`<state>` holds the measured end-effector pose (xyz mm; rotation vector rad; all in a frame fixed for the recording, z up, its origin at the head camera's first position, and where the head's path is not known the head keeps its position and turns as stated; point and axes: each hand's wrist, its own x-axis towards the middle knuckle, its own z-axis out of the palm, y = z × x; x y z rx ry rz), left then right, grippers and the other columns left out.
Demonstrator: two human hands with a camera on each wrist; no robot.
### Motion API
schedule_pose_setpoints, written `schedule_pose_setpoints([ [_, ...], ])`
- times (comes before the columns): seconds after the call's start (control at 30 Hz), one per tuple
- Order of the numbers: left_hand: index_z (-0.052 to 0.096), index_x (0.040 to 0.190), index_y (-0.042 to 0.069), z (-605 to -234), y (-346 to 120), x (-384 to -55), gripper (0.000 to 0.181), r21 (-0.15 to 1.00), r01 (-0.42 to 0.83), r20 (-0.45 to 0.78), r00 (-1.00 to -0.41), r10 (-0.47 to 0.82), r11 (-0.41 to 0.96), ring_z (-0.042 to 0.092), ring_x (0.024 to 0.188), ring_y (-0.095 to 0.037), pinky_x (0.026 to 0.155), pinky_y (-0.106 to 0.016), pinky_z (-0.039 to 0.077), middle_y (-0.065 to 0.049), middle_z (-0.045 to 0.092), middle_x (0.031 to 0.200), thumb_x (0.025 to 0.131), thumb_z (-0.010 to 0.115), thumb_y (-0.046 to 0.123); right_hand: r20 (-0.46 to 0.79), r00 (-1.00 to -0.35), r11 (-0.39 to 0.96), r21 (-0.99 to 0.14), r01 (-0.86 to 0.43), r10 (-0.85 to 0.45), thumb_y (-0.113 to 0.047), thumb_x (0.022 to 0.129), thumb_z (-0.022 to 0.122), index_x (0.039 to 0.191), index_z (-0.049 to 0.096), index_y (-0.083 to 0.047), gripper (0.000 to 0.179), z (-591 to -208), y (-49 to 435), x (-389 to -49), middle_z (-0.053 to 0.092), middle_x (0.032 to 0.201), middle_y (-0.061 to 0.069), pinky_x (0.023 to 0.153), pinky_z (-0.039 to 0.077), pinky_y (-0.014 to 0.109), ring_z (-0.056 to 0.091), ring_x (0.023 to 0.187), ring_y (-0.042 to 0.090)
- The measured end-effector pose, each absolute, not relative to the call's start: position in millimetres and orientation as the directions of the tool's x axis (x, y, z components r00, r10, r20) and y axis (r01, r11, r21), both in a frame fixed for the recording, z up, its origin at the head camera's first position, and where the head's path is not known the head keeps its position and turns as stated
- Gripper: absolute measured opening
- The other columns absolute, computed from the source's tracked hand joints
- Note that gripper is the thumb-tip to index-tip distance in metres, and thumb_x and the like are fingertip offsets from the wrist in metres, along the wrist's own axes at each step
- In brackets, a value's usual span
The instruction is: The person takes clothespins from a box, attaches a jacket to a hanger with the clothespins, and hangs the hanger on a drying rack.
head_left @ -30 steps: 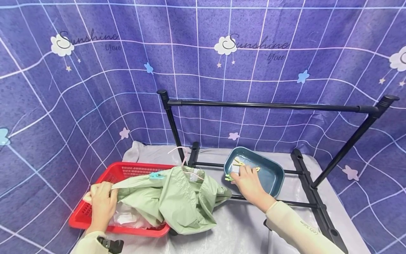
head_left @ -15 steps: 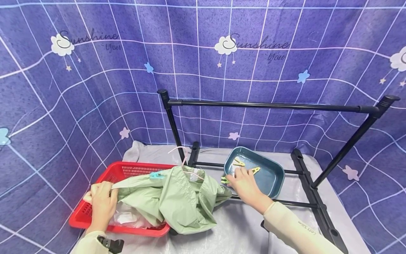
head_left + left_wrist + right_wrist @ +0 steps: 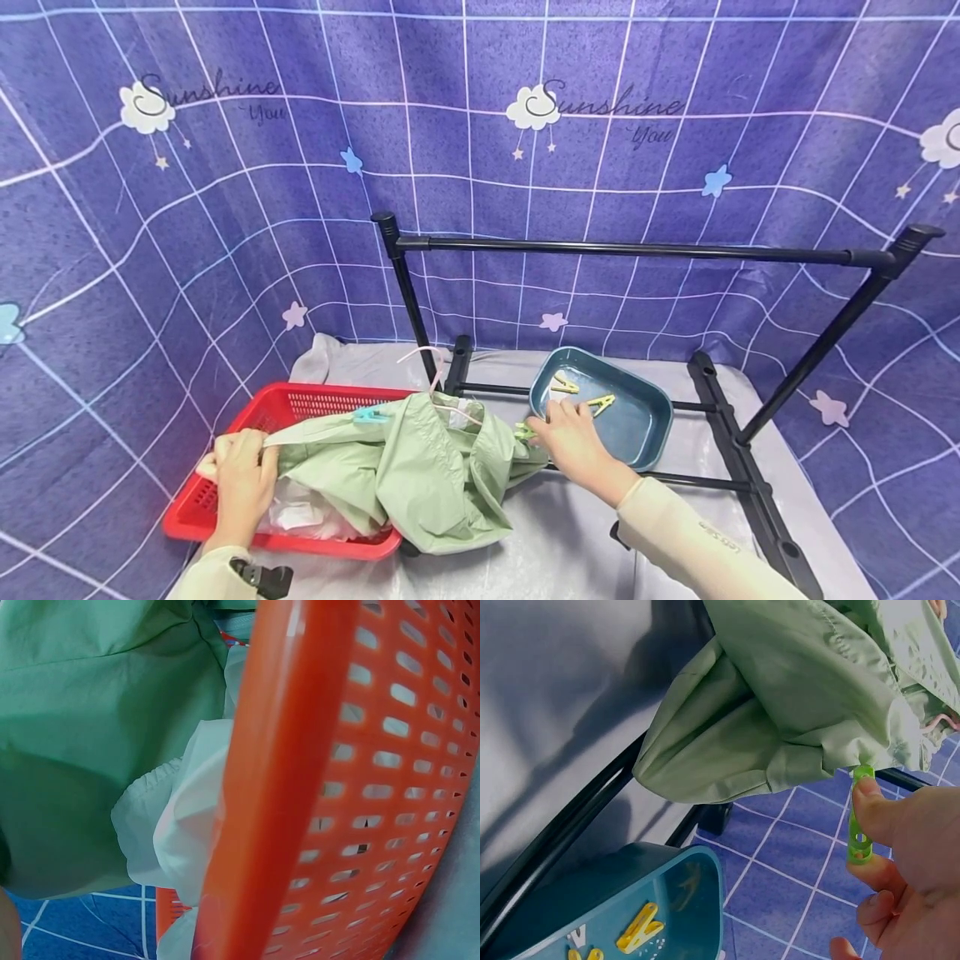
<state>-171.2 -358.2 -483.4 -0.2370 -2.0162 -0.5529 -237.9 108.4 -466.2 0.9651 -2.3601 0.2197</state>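
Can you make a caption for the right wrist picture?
The right hand pinches a bright green plastic clothespin beside a pale green cloth garment, near a teal plastic tub.

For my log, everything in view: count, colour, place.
garment: 1, pale green, partly over basket
basket: 1, red, left
fabric: count unclear, white, in basket
hanger: 1, pink, in garment
bin: 1, teal, right of centre
yellow clips: 2+, yellow, in bin
turquoise clip: 1, turquoise, on garment
green clip: 1, green, in right hand
rack: 1, black, centre to right
backdrop: 1, purple, behind
sheet: 1, grey, underneath
wrist gear: 2, black, at wrists
left hand: 1, cream sleeve, gripping garment
right hand: 1, cream sleeve, by bin
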Motion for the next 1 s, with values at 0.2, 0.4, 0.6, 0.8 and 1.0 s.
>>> schedule_pose_setpoints([
  [0.2, 0.048, 0.074, -0.001, -484.8, -359.2, -172.2, 0.008, 0.284, 0.386, 0.873, -0.483, -0.07, 0.877, 0.042, 0.082, -0.046, 0.075, -0.049, 0.026, -0.019, 0.049, 0.072, 0.079, 0.055, -0.003, 0.573, -0.552, 0.718, 0.094, -0.69, -0.606, -0.028, 0.075, 0.079, 0.09, 0.063, -0.017, 0.024, -466.1, 105.3, -236.8, 0.042, 0.078, 0.002, 0.067, 0.032, 0.04, 0.041, 0.072, 0.023],
  [0.4, 0.048, 0.073, -0.001, -487.0, -360.2, -174.2, 0.01, 0.28, 0.389, 0.881, -0.468, -0.074, 0.878, 0.042, 0.08, -0.044, 0.074, -0.048, 0.025, -0.019, 0.048, 0.07, 0.078, 0.056, -0.004, 0.569, -0.562, 0.714, 0.065, -0.697, -0.601, -0.028, 0.076, 0.077, 0.09, 0.063, -0.017, 0.023, -468.1, 101.1, -237.7, 0.044, 0.078, 0.003, 0.068, 0.033, 0.043, 0.044, 0.072, 0.024],
  [0.6, 0.048, 0.073, 0.0, -488.2, -360.6, -173.6, 0.01, 0.277, 0.393, 0.885, -0.46, -0.073, 0.877, 0.042, 0.079, -0.044, 0.073, -0.046, 0.025, -0.018, 0.049, 0.069, 0.077, 0.056, -0.006, 0.534, -0.588, 0.721, 0.06, -0.69, -0.608, -0.031, 0.079, 0.075, 0.093, 0.065, -0.019, 0.021, -471.6, 97.3, -239.2, 0.043, 0.079, 0.001, 0.068, 0.032, 0.041, 0.044, 0.073, 0.022],
  [0.8, 0.048, 0.074, -0.001, -488.5, -359.8, -172.8, 0.008, 0.275, 0.412, 0.886, -0.46, -0.062, 0.869, 0.042, 0.079, -0.044, 0.074, -0.046, 0.026, -0.019, 0.049, 0.069, 0.079, 0.054, -0.003, 0.526, -0.593, 0.728, 0.076, -0.682, -0.61, -0.033, 0.079, 0.075, 0.093, 0.065, -0.019, 0.022, -473.5, 95.7, -240.5, 0.042, 0.079, 0.001, 0.067, 0.031, 0.04, 0.042, 0.072, 0.021],
  [1.0, 0.047, 0.074, -0.001, -488.5, -361.1, -173.1, 0.008, 0.274, 0.42, 0.885, -0.462, -0.056, 0.865, 0.041, 0.079, -0.045, 0.077, -0.048, 0.026, -0.02, 0.047, 0.07, 0.08, 0.051, 0.0, 0.499, -0.613, 0.73, 0.061, -0.68, -0.613, -0.033, 0.08, 0.074, 0.093, 0.067, -0.02, 0.02, -472.7, 92.4, -242.1, 0.045, 0.081, 0.0, 0.069, 0.032, 0.041, 0.044, 0.075, 0.021],
])
